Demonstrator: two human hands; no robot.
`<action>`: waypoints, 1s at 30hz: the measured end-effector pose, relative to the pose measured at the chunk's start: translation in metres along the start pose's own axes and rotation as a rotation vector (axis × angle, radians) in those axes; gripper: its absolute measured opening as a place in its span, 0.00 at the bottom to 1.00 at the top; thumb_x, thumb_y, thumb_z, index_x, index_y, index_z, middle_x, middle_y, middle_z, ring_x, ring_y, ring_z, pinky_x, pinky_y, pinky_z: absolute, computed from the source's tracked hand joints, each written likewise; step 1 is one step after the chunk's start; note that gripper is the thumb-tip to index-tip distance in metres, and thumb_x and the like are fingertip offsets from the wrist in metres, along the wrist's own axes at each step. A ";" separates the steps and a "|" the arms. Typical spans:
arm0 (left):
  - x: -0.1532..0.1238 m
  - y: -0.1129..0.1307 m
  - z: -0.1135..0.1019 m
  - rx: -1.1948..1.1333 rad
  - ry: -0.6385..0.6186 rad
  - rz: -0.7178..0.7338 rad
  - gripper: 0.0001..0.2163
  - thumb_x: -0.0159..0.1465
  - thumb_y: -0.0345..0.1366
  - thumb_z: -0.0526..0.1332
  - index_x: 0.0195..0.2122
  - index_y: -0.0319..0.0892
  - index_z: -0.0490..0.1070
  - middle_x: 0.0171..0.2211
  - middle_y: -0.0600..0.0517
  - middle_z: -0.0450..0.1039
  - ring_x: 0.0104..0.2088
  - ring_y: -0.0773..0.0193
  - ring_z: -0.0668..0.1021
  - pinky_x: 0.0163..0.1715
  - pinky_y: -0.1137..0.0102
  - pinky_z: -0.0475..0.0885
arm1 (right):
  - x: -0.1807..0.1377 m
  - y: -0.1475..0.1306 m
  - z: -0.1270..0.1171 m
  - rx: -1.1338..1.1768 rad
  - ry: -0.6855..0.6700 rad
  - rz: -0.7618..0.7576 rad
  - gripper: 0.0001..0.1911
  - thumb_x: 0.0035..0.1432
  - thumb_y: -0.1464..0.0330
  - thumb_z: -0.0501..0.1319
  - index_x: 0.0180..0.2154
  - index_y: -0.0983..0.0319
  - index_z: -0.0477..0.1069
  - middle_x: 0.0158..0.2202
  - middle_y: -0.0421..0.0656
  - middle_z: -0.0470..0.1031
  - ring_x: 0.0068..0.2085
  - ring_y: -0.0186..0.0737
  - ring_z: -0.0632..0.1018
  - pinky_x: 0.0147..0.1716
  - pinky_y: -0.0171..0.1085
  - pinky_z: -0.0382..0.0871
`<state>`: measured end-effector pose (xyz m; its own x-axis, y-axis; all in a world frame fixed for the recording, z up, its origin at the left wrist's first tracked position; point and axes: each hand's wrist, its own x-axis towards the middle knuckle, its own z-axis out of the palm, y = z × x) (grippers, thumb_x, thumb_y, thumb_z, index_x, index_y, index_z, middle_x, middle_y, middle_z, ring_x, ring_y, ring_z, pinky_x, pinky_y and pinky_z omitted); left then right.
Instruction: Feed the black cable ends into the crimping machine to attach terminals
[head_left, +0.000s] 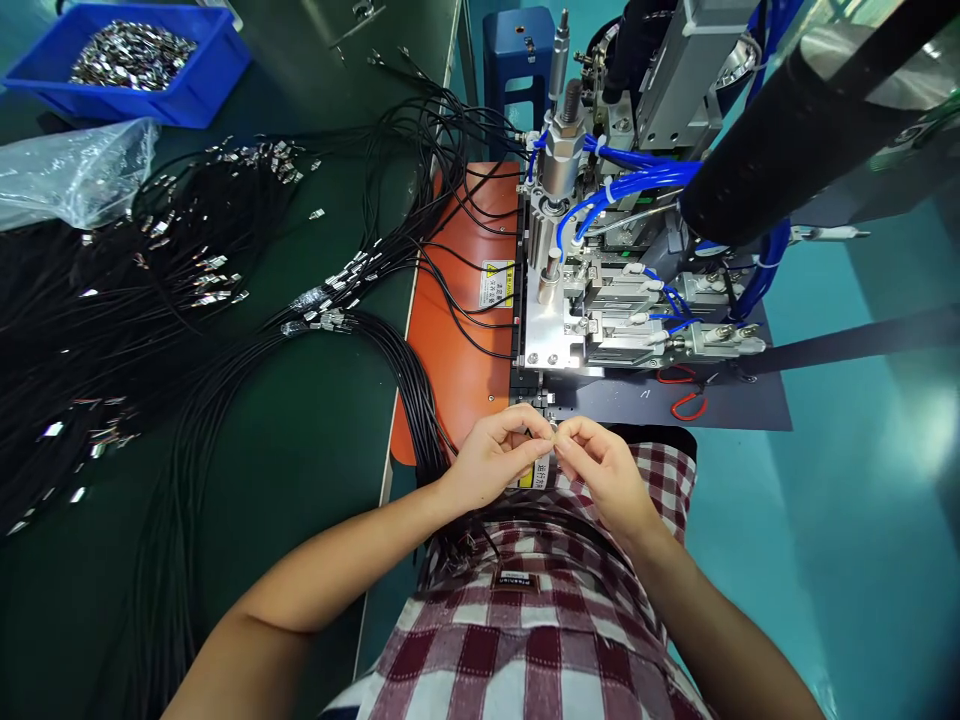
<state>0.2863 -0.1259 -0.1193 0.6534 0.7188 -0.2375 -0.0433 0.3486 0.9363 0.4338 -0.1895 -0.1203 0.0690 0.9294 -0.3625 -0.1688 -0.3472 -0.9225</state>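
My left hand [495, 455] and my right hand [600, 465] meet in front of my checked shirt, just below the machine's front edge. Both pinch a small metal connector [553, 428] between their fingertips, apparently on the end of a thin black cable. A bundle of black cables [409, 385] runs from the green table past my left wrist into my lap. The metal assembly machine [600, 300] with blue air hoses stands right behind my hands.
An orange mat [450, 340] with a yellow warning label lies left of the machine. Heaps of black cables with metal ends [187, 260] cover the green table. A blue bin of metal parts [131, 60] and a clear plastic bag [75, 175] sit far left.
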 end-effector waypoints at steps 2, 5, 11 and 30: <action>0.001 0.004 -0.002 -0.034 -0.049 -0.096 0.10 0.62 0.40 0.61 0.33 0.39 0.65 0.24 0.59 0.60 0.14 0.79 0.59 0.14 0.78 0.53 | 0.002 0.000 -0.001 0.008 -0.015 0.012 0.12 0.59 0.61 0.60 0.28 0.61 0.65 0.19 0.34 0.60 0.22 0.31 0.60 0.23 0.33 0.53; 0.000 0.018 -0.008 0.078 -0.104 -0.188 0.09 0.63 0.39 0.61 0.37 0.41 0.62 0.27 0.60 0.61 0.15 0.79 0.62 0.14 0.79 0.54 | 0.006 -0.001 -0.005 -0.017 0.015 0.002 0.12 0.58 0.61 0.61 0.27 0.61 0.65 0.20 0.34 0.61 0.22 0.31 0.61 0.23 0.33 0.54; 0.000 0.025 -0.022 0.748 -0.027 0.138 0.07 0.68 0.33 0.53 0.41 0.42 0.69 0.36 0.52 0.68 0.32 0.69 0.73 0.30 0.75 0.69 | 0.021 -0.001 -0.018 -0.113 0.108 -0.047 0.11 0.57 0.63 0.60 0.27 0.61 0.65 0.22 0.35 0.62 0.23 0.31 0.62 0.23 0.33 0.56; 0.019 0.003 -0.037 1.570 -0.063 0.265 0.18 0.67 0.28 0.51 0.56 0.49 0.68 0.36 0.50 0.66 0.32 0.66 0.74 0.27 0.75 0.70 | 0.051 0.015 -0.021 -0.214 0.143 -0.033 0.11 0.55 0.61 0.61 0.29 0.62 0.68 0.24 0.38 0.67 0.24 0.32 0.65 0.22 0.34 0.59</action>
<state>0.2703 -0.0892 -0.1308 0.7850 0.6167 -0.0586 0.6056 -0.7440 0.2824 0.4556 -0.1499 -0.1554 0.2116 0.9191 -0.3323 0.0473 -0.3492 -0.9359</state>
